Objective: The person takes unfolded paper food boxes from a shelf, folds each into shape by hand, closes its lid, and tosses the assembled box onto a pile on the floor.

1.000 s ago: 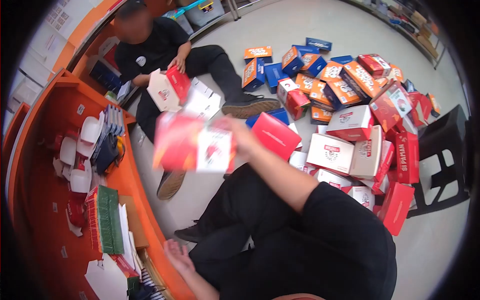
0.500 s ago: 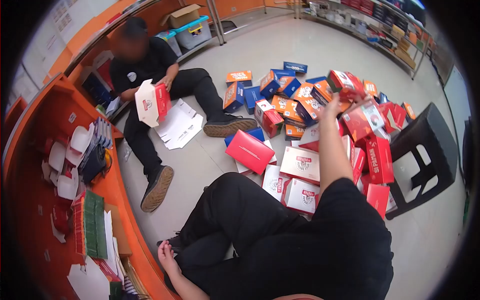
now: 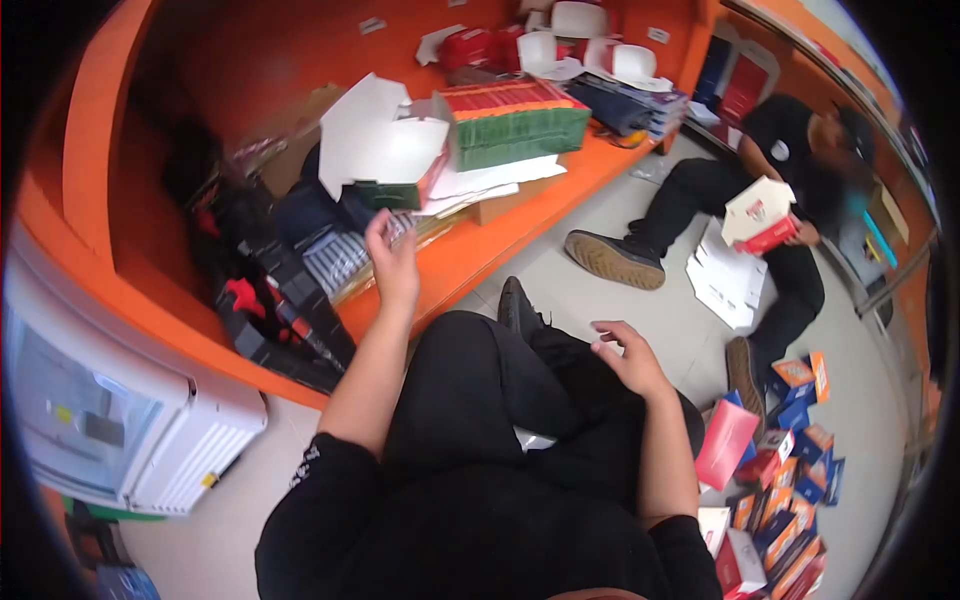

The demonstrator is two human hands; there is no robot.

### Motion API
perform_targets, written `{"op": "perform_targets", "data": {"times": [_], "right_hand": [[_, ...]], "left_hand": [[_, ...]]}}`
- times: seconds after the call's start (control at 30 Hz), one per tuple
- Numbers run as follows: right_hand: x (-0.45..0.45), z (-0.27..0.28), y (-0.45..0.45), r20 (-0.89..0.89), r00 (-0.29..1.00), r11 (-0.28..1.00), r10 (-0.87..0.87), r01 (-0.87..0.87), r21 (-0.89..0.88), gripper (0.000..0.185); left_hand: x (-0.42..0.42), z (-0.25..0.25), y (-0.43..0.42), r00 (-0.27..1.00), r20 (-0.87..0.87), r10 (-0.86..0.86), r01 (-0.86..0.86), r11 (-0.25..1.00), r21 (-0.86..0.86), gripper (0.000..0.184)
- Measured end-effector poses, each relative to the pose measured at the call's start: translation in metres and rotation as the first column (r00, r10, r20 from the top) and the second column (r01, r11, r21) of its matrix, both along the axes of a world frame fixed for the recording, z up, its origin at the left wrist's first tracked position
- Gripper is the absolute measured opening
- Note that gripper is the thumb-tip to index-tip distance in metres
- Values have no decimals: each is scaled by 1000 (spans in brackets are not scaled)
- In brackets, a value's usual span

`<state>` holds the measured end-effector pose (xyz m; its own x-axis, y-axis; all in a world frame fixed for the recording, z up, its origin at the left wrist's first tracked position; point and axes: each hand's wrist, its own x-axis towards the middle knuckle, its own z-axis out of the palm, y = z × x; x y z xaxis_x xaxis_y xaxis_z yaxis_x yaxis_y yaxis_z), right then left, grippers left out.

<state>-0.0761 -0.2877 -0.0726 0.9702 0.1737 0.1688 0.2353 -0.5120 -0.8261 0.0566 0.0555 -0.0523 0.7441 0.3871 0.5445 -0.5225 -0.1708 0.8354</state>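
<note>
My left hand is raised at the edge of the orange shelf, fingers apart and holding nothing. Just beyond its fingertips stands an open-flapped carton, white inside with a green and red lower side. Beside that carton lies a stack of folded red and green cartons on white sheets. Over my crossed legs hovers my right hand, loosely bent, with thumb and fingers apart and nothing in it. At my right knee lies a red box.
A co-worker sits on the floor at the right with a red-and-white carton; flat white cardboard lies beside them. Folded orange and blue boxes are heaped at the lower right. A white appliance stands at the left.
My view has swung left to the shelf. My right hand has left the box pile, let go of the red box and come back over my lap. My left hand has risen towards the shelf.
</note>
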Motion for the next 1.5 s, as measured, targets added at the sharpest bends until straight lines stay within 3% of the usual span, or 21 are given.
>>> {"op": "perform_targets", "data": {"times": [0.07, 0.1, 0.13, 0.2, 0.23, 0.33, 0.37, 0.47, 0.53, 0.7, 0.77, 0.83, 0.93, 1.07, 1.1, 1.2, 1.23, 1.33, 1.37, 1.47, 1.5], "right_hand": [[19, -72, -20, -158, 957, 881, -245, 151, -448, 33], [23, -88, -33, -180, 901, 730, -394, 188, -657, 33], [24, -75, -29, -332, 875, 633, -352, -39, -773, 34], [19, -77, -26, -140, 977, 911, -161, 93, -402, 30], [19, -78, -26, -155, 974, 928, -165, 100, -358, 30], [21, -82, -32, -181, 965, 946, -189, 130, -296, 29], [24, -88, -34, -178, 962, 937, -210, 146, -316, 29], [26, -84, -29, -186, 960, 917, -208, 125, -378, 30], [23, -84, -27, -207, 961, 887, -183, 71, -455, 31], [22, -74, -24, -208, 964, 912, -168, 72, -404, 30], [20, -69, -20, -213, 967, 955, -142, 77, -285, 31], [28, -66, -22, -238, 966, 984, -98, 130, 123, 35], [43, -32, -23, -215, 959, 761, -185, 279, 586, 43], [51, 34, -16, 95, 995, 357, -12, -85, 930, 53], [45, 52, -6, 239, 968, 268, 70, -249, 931, 49], [39, 57, 6, 351, 923, 739, -157, -126, 662, 48], [32, 63, 12, 299, 925, 806, -236, 14, 592, 52], [31, 58, 18, 390, 761, 825, -518, 324, 463, 49], [24, 66, 19, 465, 693, 835, -551, 454, 312, 40], [17, 53, 1, 609, 632, 839, -479, 534, 107, 26], [15, 48, -3, 543, 663, 842, -515, 510, 177, 23]], "left_hand": [[15, 26, -1, 977, 52, 207, -200, 974, -107, 60], [31, 28, 2, 954, 75, 291, -279, 950, -140, 64], [46, 37, 10, 920, 113, 375, -355, 920, -167, 69], [67, 70, 11, 796, 204, 570, -547, 821, -161, 74], [85, 77, 17, 676, 178, 715, -712, 696, -94, 78], [117, 83, 34, 554, -173, 815, -832, 550, -71, 82], [123, 72, 42, 574, -237, 784, -814, 578, -60, 82], [132, 40, 62, 799, -150, 582, -600, 762, -244, 37], [115, 58, 45, 756, 26, 654, -606, 714, -351, 25], [1, 96, 9, 810, 309, 499, -316, 814, -487, 29], [-33, 95, 5, 838, 463, 288, 6, 845, -535, 25], [-52, 94, -2, 885, 457, 91, 221, 781, -584, 25], [-49, 80, -21, 961, 249, -121, 262, 685, -680, 24], [-44, 52, -41, 927, 89, -365, 351, 757, -551, 26], [-47, 55, -50, 935, 104, -339, 334, 742, -581, 27], [-47, 45, -57, 924, 142, -355, 373, 751, -545, 27], [-50, 42, -58, 906, 111, -408, 398, 737, -546, 27], [-66, 46, -79, 873, 66, -482, 432, 704, -564, 27], [-68, 44, -84, 860, 41, -508, 430, 681, -592, 24], [-59, 9, -88, 838, -52, -543, 409, 690, -597, 22], [-60, 4, -93, 827, -80, -557, 395, 676, -622, 21]]}}
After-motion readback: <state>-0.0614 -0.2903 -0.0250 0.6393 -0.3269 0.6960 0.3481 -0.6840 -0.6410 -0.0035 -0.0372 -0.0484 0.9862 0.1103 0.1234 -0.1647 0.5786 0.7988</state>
